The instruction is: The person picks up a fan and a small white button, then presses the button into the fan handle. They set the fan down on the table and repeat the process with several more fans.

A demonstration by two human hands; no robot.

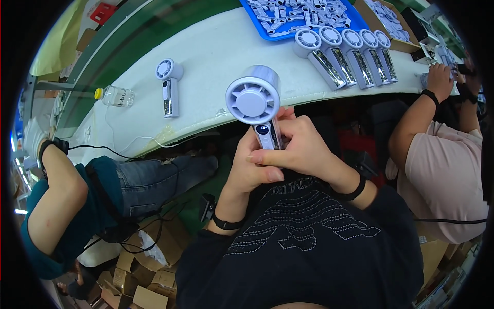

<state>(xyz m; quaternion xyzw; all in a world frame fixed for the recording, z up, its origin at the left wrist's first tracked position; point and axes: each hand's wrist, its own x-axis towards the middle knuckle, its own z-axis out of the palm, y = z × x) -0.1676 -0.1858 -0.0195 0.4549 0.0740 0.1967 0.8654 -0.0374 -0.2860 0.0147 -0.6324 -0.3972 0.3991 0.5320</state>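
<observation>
Both hands are on one pale handheld fan point(252, 103), held up at the front edge of the white counter point(206, 59), round head on top, small display lit on the handle. Left hand point(245, 160): grip wrapped on the lower handle, thumb across the front. Right hand point(307, 146): grip closed around the handle from the other side, thumb also across the front, just above the left one. Lower end of the handle hidden by the hands. Black wristbands point(227, 224) on both wrists.

On the counter, over to the left from where I stand: a lone fan point(170, 92) lying down, and a clear bottle point(118, 97) with a yellow cap, tipped on its side; thin white cable point(149, 138) near the edge. To the right: a row of five fans point(360, 64), side by side, shiny handles toward the edge. Behind them a blue tray point(268, 36) heaped with small pale parts point(309, 13), then a brown box point(410, 48) with more parts.

Co-worker in teal point(105, 188) seated left; co-worker in pink point(442, 175) seated right, hand up at the counter. Cardboard boxes point(150, 298) on the floor, lower left.
</observation>
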